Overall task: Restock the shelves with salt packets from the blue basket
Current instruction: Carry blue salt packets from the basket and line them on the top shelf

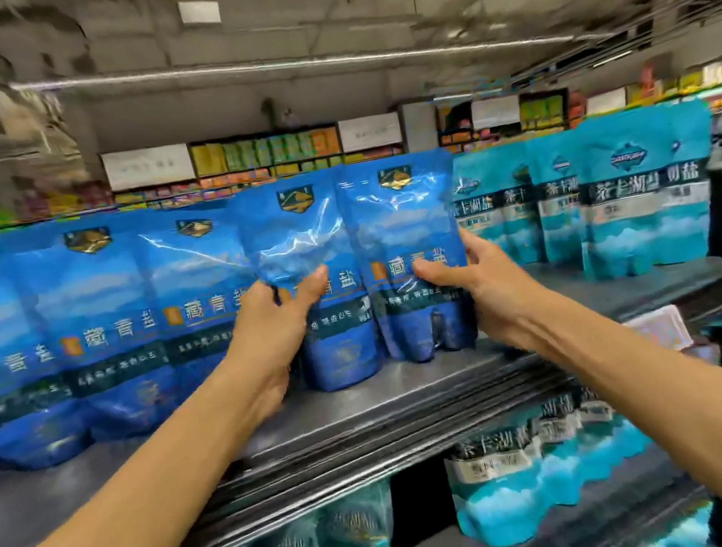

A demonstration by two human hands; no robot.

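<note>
Both hands are up at the top shelf, each closed around its own salt packet. My left hand [270, 332] wraps the lower half of a dark blue pouch [307, 282], thumb across the front over the printed characters, fingers curled out of sight behind it. My right hand [478, 281] pinches the neighbouring dark blue pouch [409, 255] the same way, thumb flat on its face, fingers on its right edge and back. I see the two pouches standing upright side by side, edges touching, their rounded bottoms on the shelf [418, 388].

Glossy, crinkled plastic film catches the light in white streaks across the upper part of both pouches; each has a gold-and-dark emblem near the top and a dark band lower down. To the left, a row of matching dark blue pouches [102, 319] stands upright, overlapping one another. To the right, lighter turquoise pouches [639, 195] with dark label bands stand on the same shelf, just beside my right-hand pouch.

I see a dark, smooth, metallic shelf surface with a ridged front lip. Below it, more turquoise pouches [498, 490] fill the lower shelf. I cannot see the blue basket.
</note>
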